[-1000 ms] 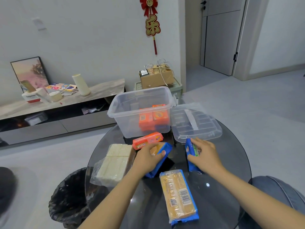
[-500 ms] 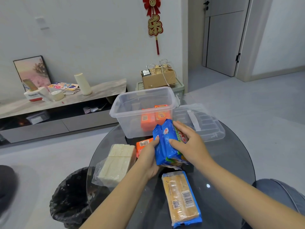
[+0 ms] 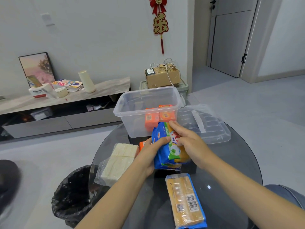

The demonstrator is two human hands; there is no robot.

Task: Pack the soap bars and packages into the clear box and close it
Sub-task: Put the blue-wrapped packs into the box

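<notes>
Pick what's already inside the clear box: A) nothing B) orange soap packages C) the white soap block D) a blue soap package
B: two orange soap packages stand inside the clear box; the white soap block lies on the glass table, and both hands, left and right, hold the blue soap packages in front of the box.

Glossy dark glass table [image 3: 234, 162]; clear smooth plastic box [image 3: 132, 116] and lid [image 3: 214, 129]; shiny film-wrapped blue packages [image 3: 165, 156]; matt pale soap bars [image 3: 120, 159] in crinkled clear plastic.
</notes>
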